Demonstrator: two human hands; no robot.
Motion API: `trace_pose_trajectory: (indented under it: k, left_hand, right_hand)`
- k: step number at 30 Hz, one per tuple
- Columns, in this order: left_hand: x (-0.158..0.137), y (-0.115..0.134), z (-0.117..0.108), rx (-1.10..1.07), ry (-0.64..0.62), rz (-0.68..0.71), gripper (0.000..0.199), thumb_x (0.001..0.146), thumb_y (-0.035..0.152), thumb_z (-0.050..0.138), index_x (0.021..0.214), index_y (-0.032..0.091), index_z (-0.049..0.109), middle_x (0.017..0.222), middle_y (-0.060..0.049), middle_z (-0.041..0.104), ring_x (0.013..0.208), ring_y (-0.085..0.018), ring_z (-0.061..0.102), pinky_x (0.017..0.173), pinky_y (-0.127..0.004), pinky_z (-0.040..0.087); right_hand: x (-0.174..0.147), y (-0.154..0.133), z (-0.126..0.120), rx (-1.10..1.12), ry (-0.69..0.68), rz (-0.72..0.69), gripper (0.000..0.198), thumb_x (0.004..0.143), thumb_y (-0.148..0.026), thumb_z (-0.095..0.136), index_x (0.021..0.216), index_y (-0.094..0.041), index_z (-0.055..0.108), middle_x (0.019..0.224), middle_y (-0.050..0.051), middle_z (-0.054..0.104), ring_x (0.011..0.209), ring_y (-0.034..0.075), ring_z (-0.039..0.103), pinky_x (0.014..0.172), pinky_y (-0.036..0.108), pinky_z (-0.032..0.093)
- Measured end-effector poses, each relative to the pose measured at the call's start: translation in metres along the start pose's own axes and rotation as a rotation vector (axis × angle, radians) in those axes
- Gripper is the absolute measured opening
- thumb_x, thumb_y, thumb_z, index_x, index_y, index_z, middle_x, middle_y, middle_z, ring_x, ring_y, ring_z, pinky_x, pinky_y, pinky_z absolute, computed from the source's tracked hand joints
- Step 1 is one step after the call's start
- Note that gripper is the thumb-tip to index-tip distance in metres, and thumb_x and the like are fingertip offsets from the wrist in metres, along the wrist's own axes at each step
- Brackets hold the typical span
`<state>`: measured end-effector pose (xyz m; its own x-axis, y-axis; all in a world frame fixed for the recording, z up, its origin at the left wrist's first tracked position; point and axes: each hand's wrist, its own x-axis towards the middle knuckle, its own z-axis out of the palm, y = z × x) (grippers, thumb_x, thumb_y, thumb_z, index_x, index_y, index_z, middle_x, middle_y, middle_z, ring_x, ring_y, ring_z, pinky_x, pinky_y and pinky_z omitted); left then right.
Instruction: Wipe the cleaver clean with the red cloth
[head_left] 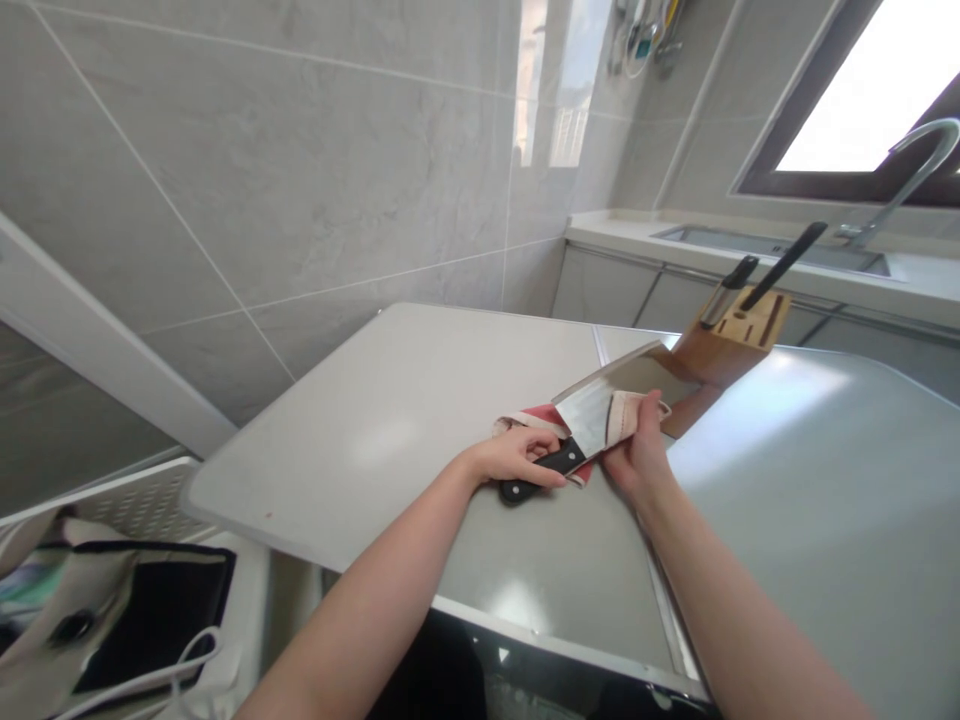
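Observation:
My left hand (pixel 514 455) grips the black handle (pixel 544 470) of a wide steel cleaver (pixel 592 410) that lies tilted just above the pale counter (pixel 360 440). My right hand (pixel 637 450) holds a red and cream cloth (pixel 626 410) folded over the blade's lower edge. Part of the cloth shows beneath the blade on the left side. A wooden knife block (pixel 731 335) stands just behind the blade, with two black-handled knives in it.
A sink (pixel 772 245) with a curved tap (pixel 919 165) lies at the back right under a window. Utensils hang on the tiled wall above. At lower left, a white rack (pixel 135 500) holds a dark tablet and cables.

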<state>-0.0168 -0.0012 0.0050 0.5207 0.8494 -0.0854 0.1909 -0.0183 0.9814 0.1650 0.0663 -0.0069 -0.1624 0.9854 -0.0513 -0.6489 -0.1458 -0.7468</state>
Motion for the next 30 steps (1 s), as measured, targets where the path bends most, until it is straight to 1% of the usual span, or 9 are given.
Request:
trace_pose_trajectory:
  k: [3,5,7,11,14,16,23,27,30]
  left_hand:
    - [0.002,-0.005,0.002,-0.137,0.017,0.031,0.036,0.063,0.034,0.081,0.077,0.014,0.054,0.069,0.004,0.054,0.063,-0.009,0.052,0.058,-0.021,0.038]
    - [0.004,-0.008,0.004,-0.204,0.041,0.02,0.039,0.061,0.034,0.082,0.084,0.012,0.059,0.075,0.0,0.061,0.069,-0.011,0.059,0.065,-0.023,0.044]
    - [0.005,-0.01,0.005,-0.229,0.073,-0.001,0.043,0.06,0.034,0.083,0.091,0.011,0.064,0.079,-0.004,0.066,0.073,-0.014,0.062,0.07,-0.026,0.047]
    - [0.004,-0.01,0.006,-0.266,0.097,-0.002,0.046,0.06,0.035,0.083,0.095,0.009,0.068,0.08,-0.006,0.069,0.073,-0.015,0.065,0.071,-0.027,0.049]
    - [0.004,-0.009,0.006,-0.336,0.098,-0.007,0.045,0.059,0.035,0.084,0.092,0.009,0.07,0.075,-0.006,0.069,0.067,-0.014,0.064,0.066,-0.025,0.049]
    - [0.004,-0.009,0.005,-0.36,0.115,-0.005,0.044,0.058,0.035,0.084,0.09,0.009,0.07,0.073,-0.005,0.069,0.064,-0.013,0.063,0.064,-0.024,0.049]
    - [0.006,-0.014,0.002,-0.337,0.205,0.023,0.047,0.058,0.037,0.085,0.091,0.008,0.07,0.072,-0.005,0.069,0.065,-0.014,0.064,0.066,-0.026,0.05]
    - [0.007,-0.015,0.001,-0.308,0.254,0.075,0.047,0.059,0.038,0.083,0.093,0.008,0.07,0.076,-0.004,0.068,0.067,-0.013,0.062,0.066,-0.024,0.048]
    - [0.008,-0.014,0.001,-0.264,0.303,0.111,0.046,0.06,0.038,0.083,0.093,0.009,0.07,0.08,-0.003,0.067,0.07,-0.012,0.061,0.066,-0.022,0.046]
  right_hand:
    - [-0.01,-0.001,0.005,-0.069,-0.183,0.032,0.064,0.069,-0.081,0.051,0.099,-0.026,0.068,0.102,0.004,0.072,0.108,0.026,0.063,0.091,0.04,0.053]
    - [-0.019,-0.001,0.01,-0.138,-0.349,0.185,0.071,0.068,-0.081,0.05,0.109,-0.026,0.067,0.111,0.007,0.07,0.116,0.028,0.059,0.096,0.042,0.05]
    - [-0.026,-0.001,0.014,-0.158,-0.455,0.26,0.076,0.067,-0.08,0.053,0.124,-0.029,0.059,0.125,0.005,0.064,0.123,0.028,0.054,0.103,0.044,0.043]
    - [-0.03,-0.006,0.012,-0.174,-0.607,0.322,0.074,0.071,-0.06,0.068,0.136,-0.03,0.047,0.138,0.004,0.054,0.128,0.028,0.049,0.111,0.047,0.033]
    - [-0.027,-0.008,0.006,-0.167,-0.616,0.316,0.061,0.07,-0.034,0.069,0.128,-0.026,0.055,0.13,0.006,0.06,0.124,0.029,0.052,0.11,0.049,0.034]
    - [-0.024,-0.009,0.002,-0.149,-0.607,0.298,0.053,0.066,-0.026,0.066,0.119,-0.024,0.061,0.125,0.006,0.064,0.121,0.029,0.054,0.108,0.049,0.036]
    - [-0.018,-0.01,-0.014,-0.215,-0.658,0.324,0.056,0.061,-0.025,0.075,0.116,-0.019,0.063,0.119,0.011,0.066,0.108,0.03,0.062,0.097,0.046,0.047]
    - [-0.017,-0.016,-0.02,-0.24,-0.679,0.294,0.061,0.06,-0.019,0.079,0.119,-0.02,0.063,0.123,0.009,0.065,0.112,0.027,0.061,0.106,0.044,0.04]
    - [-0.016,-0.016,-0.013,-0.27,-0.598,0.244,0.053,0.061,-0.016,0.08,0.113,-0.022,0.066,0.121,0.007,0.066,0.115,0.026,0.059,0.108,0.044,0.038]
